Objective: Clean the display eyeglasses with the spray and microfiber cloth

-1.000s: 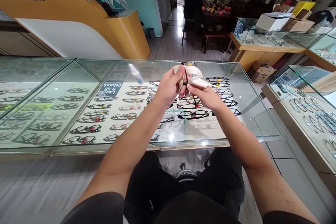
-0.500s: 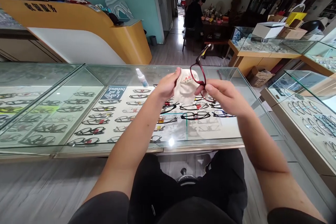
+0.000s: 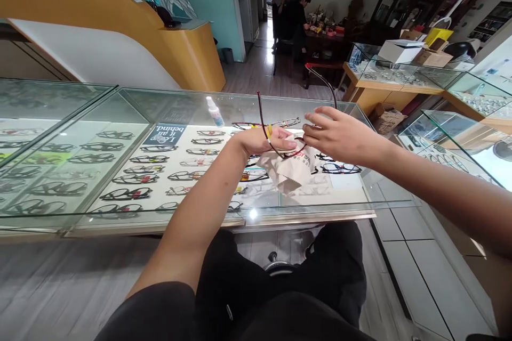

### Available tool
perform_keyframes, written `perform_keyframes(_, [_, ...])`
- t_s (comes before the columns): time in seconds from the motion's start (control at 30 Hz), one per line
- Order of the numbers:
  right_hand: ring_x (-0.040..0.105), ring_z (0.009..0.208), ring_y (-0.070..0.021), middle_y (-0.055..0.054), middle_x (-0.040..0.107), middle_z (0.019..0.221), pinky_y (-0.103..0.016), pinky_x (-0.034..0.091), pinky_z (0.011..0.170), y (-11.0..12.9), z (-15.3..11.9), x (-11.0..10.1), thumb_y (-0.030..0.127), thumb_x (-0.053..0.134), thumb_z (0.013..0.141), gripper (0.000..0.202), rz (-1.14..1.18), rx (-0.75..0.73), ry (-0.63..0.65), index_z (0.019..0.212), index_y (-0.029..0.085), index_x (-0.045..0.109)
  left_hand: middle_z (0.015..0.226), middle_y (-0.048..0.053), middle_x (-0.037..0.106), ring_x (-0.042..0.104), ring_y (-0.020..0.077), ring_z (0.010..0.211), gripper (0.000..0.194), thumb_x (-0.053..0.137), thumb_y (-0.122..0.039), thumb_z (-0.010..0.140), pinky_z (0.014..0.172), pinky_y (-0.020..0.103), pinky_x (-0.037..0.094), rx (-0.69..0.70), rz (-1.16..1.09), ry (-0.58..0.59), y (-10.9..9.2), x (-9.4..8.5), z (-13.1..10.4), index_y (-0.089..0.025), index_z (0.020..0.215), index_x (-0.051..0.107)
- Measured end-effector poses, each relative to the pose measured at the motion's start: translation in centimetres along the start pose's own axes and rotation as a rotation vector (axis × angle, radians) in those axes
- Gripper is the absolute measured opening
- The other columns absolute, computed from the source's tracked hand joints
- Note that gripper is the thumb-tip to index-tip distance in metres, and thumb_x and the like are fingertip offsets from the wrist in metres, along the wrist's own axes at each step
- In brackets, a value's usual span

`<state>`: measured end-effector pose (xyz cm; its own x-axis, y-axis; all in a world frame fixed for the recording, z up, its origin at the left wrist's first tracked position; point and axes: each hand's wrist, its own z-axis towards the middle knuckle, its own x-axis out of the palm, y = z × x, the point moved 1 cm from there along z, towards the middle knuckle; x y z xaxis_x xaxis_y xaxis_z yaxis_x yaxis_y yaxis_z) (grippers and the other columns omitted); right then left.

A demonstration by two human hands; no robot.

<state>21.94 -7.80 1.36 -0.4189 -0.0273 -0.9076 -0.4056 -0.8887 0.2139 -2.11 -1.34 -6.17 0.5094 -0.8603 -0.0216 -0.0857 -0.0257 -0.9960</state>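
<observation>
Left hand (image 3: pixel 272 140) holding lettered cloth (image 3: pixel 288 175), glasses (image 3: pixel 285 156), sign (image 3: pixel 165 135) "behind."

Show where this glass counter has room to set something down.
Bare: the transparent glass countertop left of the white spray bottle, over the blue printed sign. Crowded: around the left hand, right hand, dark-red spectacles and pale printed cloth.

Glasses (image 3: pixel 261 112) and pale cloth (image 3: pixel 288 175) in fingers (image 3: pixel 317 120)
</observation>
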Motion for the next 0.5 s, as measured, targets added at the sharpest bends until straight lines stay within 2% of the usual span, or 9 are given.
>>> perform_keyframes(0.07, [0.065,0.124,-0.0292,0.0,0.078,0.107,-0.066,0.041,0.129,-0.3,0.4,-0.1,0.022,0.066,0.101,0.019,0.047,0.05,-0.036,0.101,0.035,0.081,0.07,0.004,0.063,0.053,0.0136,0.059,0.051,0.102,-0.057,0.071,0.051,0.028,0.036,0.01,-0.05,-0.019,0.3,-0.1,0.5,-0.017,0.075,0.071])
perform_keyframes(0.17, [0.06,0.141,-0.0321,-0.003,0.077,0.132,-0.063,0.033,0.134,-0.8,0.5,0.5,0.027,0.062,0.105,0.026,-0.044,0.171,-0.152,0.123,0.035,0.08,0.091,0.009,0.078,0.068,0.0173,0.075,0.05,0.1,-0.054,0.076,0.064,0.027,0.05,0.094,-0.197,-0.115,0.5,-0.1,1.0,-0.013,0.098,0.079])
perform_keyframes(0.23, [0.059,0.143,-0.0345,-0.009,0.075,0.137,-0.062,0.034,0.131,-1.4,0.2,1.7,0.034,0.063,0.107,0.027,-0.105,0.308,-0.35,0.127,0.03,0.079,0.098,0.01,0.08,0.071,0.0163,0.08,0.053,0.1,-0.051,0.076,0.069,0.024,0.052,0.157,-0.272,-0.194,0.6,-0.1,1.3,-0.012,0.106,0.08])
perform_keyframes(0.3, [0.063,0.13,-0.0334,-0.013,0.076,0.128,-0.059,0.042,0.123,-2.4,0.0,3.4,0.043,0.065,0.105,0.029,-0.046,0.478,-0.632,0.121,0.024,0.081,0.096,0.008,0.079,0.069,0.0138,0.076,0.052,0.101,-0.05,0.076,0.068,0.022,0.051,0.196,-0.298,-0.234,0.6,-0.1,1.6,-0.012,0.106,0.079])
perform_keyframes(0.33, [0.066,0.117,-0.0297,-0.011,0.077,0.119,-0.053,0.049,0.115,-3.1,0.1,4.4,0.048,0.067,0.103,0.031,0.08,0.542,-0.718,0.115,0.023,0.082,0.094,0.008,0.078,0.068,0.0131,0.075,0.052,0.1,-0.051,0.076,0.066,0.022,0.051,0.213,-0.297,-0.247,0.7,-0.1,1.7,-0.013,0.105,0.078])
perform_keyframes(0.37, [0.067,0.106,-0.0254,-0.009,0.077,0.11,-0.045,0.054,0.105,-3.9,0.2,5.5,0.052,0.069,0.101,0.034,0.285,0.592,-0.745,0.11,0.023,0.083,0.093,0.007,0.077,0.067,0.0126,0.073,0.053,0.101,-0.051,0.075,0.066,0.022,0.05,0.231,-0.29,-0.267,0.8,-0.1,1.9,-0.013,0.103,0.077])
perform_keyframes(0.43, [0.067,0.092,-0.0193,-0.003,0.077,0.096,-0.035,0.055,0.088,-5.3,0.9,7.4,0.061,0.073,0.095,0.042,0.731,0.651,-0.739,0.11,0.024,0.084,0.094,0.006,0.077,0.067,0.0128,0.075,0.054,0.103,-0.049,0.071,0.067,0.022,0.05,0.264,-0.267,-0.315,0.9,-0.2,2.1,-0.013,0.102,0.076])
perform_keyframes(0.5, [0.067,0.088,-0.0159,0.0,0.079,0.093,-0.029,0.054,0.083,-6.1,1.5,8.7,0.063,0.084,0.085,0.044,0.998,0.651,-0.736,0.105,0.024,0.085,0.091,0.005,0.075,0.065,0.0125,0.076,0.054,0.105,-0.047,0.068,0.067,0.021,0.048,0.281,-0.235,-0.355,1.2,-0.2,2.4,-0.013,0.098,0.075])
